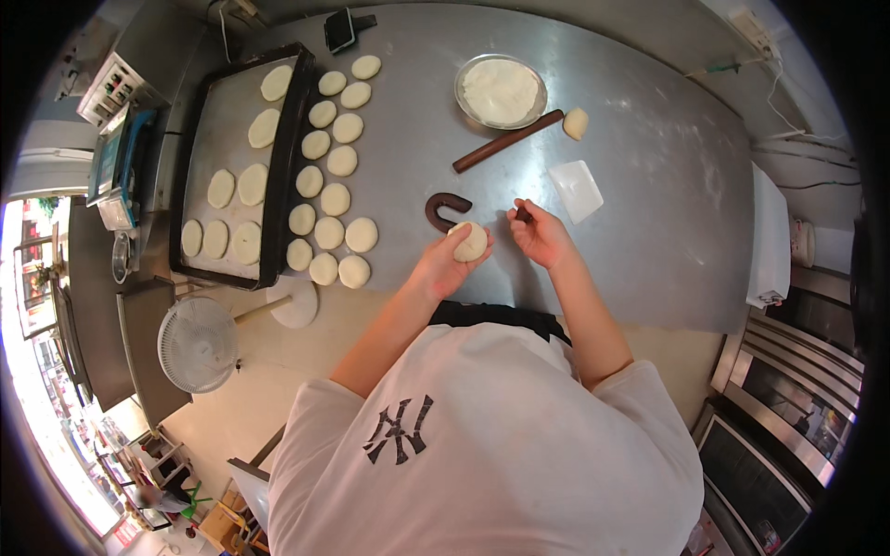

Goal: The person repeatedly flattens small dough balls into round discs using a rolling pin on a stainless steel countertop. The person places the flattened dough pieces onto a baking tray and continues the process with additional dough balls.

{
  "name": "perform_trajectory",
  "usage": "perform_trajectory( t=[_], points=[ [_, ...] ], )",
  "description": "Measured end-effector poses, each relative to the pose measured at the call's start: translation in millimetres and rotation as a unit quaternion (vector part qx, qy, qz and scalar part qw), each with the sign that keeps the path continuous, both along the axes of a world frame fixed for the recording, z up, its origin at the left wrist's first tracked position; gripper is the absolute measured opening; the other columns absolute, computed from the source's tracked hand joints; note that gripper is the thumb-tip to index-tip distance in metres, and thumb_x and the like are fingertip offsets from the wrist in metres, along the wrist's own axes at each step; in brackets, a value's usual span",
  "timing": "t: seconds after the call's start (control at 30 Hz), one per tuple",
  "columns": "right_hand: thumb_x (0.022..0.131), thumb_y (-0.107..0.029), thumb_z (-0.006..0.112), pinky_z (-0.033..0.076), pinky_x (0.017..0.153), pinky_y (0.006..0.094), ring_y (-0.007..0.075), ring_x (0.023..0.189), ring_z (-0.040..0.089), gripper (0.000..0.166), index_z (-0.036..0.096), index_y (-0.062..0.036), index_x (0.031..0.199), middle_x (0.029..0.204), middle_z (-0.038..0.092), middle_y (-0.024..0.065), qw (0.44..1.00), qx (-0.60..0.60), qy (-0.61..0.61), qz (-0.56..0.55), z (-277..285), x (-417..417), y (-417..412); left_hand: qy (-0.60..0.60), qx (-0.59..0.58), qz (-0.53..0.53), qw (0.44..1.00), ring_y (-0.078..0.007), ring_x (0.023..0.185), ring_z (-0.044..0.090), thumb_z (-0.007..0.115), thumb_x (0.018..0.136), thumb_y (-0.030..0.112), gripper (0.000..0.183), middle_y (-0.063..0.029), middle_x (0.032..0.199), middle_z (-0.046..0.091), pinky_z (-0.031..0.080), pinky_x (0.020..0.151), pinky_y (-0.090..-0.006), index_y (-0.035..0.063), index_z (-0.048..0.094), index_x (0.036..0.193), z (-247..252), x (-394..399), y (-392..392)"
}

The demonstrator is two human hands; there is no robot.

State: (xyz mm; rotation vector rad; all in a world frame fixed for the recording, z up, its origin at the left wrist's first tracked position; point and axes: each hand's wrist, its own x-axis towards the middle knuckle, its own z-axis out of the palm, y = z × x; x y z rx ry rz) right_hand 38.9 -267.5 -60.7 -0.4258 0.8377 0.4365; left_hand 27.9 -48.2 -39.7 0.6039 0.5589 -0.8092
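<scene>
A round, pale dough disc (470,242) rests in my left hand (445,263), the thumb lying over its face. Just beyond that hand, a dark brown hooked roll of filling paste (441,207) lies on the steel table (407,118). My right hand (541,235) is raised a little to the right, its fingertips pinched on a small dark brown piece of filling (523,215). The two hands are apart. Past the right hand lies a white plastic dough scraper (576,190).
A brown rolling pin (507,142) lies before a metal bowl of flour (500,92), with a dough lump (576,124) at its end. Several dough rounds (335,199) stand in rows beside a black-rimmed baking tray (229,149). A phone-like device (339,30) sits at the back; a fan (198,345) stands left.
</scene>
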Motion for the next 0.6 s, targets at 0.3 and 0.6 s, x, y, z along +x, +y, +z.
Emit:
perform_trajectory(
  t=[0.3,0.6],
  points=[
    [0.104,-0.037,0.046,0.040,0.054,0.0239,0.0101,0.061,0.045,0.033,0.060,-0.0078,0.110,0.089,0.059,0.0041,0.937,-0.187,-0.288,0.062,6.3,-8.7,10.4,-0.070,-0.024,-0.042,0.996,-0.0265,0.118,0.059,0.055,0.103,0.023,0.036,-0.0132,0.126,0.059,0.047,0.107,-0.0409,-0.0016,0.051,0.128,-1.3,2.3,-3.6],
    [0.085,-0.013,0.071,0.047,0.099,0.0439,0.0336,0.117,0.057,0.053,0.055,-0.0060,0.134,0.131,0.059,0.0147,0.493,-0.686,-0.514,0.146,52.1,-28.9,43.0,-0.159,-0.090,-0.086,0.979,-0.0181,0.117,0.055,0.046,0.106,0.025,0.032,-0.0044,0.125,0.057,0.043,0.103,-0.0386,0.0050,0.052,0.130,15.9,14.2,-9.6]
  ],
)
